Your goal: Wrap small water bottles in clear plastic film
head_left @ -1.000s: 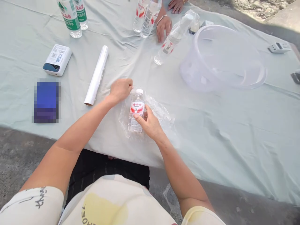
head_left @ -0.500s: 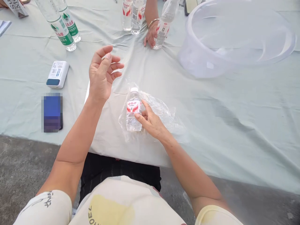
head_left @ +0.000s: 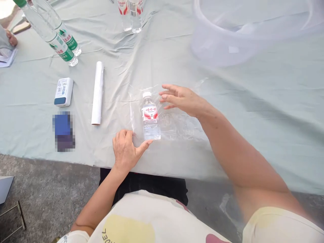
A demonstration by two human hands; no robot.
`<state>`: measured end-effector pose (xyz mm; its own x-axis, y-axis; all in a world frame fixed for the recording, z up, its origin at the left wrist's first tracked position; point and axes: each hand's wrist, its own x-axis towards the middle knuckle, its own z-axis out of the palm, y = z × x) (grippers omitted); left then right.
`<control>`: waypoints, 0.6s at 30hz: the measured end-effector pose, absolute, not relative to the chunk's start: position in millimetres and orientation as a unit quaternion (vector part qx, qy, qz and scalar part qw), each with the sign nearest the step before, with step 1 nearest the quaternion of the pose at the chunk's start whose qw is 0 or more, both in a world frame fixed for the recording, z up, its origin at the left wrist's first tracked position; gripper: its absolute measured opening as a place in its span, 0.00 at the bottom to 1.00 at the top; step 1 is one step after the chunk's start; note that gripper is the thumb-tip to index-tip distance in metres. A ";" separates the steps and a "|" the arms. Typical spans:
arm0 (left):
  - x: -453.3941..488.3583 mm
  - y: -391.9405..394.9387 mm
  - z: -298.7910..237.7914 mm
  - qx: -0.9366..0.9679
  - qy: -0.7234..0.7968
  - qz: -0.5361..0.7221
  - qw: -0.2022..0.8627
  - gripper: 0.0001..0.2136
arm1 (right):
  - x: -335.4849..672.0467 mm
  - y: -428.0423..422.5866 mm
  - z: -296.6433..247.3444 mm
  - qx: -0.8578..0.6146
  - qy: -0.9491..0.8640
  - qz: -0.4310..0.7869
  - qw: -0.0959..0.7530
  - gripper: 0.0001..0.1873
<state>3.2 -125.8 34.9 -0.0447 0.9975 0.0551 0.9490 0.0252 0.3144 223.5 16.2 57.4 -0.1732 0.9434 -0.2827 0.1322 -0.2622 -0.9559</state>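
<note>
Cloth [head_left: 227, 111] of pale green covers the whole table, and a large clear plastic basin [head_left: 217, 50] sits at its far right, blurred at the top of the view. Nearer the person lies a sheet of clear plastic wrap [head_left: 177, 126], spread flat and crinkled, with a small water bottle [head_left: 151, 116] with a red label lying on its left part, cap pointing away. The wrap looks not yet folded over the bottle, so by this view the wrapping is barely begun. The roll of wrap [head_left: 97, 92] lies to the left, with a white power bank [head_left: 63, 91] and a blurred blue object [head_left: 63, 131] beyond it, and green-labelled bottles [head_left: 63, 47] farther back. The right hand [head_left: 183, 99] hovers open above the wrap, fingers spread, holding nothing. The left hand [head_left: 126, 150] rests on the cloth, thumb reaching to the bottle's base, apparently pinning the wrap's near edge.
</note>
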 end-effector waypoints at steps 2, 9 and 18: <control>11.1 -127.2 34.5 0.684 0.707 0.158 0.088 0.22 | 232.5 42.7 48.6 -0.535 -0.477 0.592 0.368 0.29; 28.0 -136.0 28.3 0.678 0.642 0.333 0.128 0.13 | 243.4 69.0 43.0 -0.632 -0.428 0.381 0.522 0.11; 37.2 -140.6 21.4 0.714 0.564 0.400 0.110 0.10 | 227.4 -6.9 67.2 -0.515 -0.665 0.417 0.345 0.07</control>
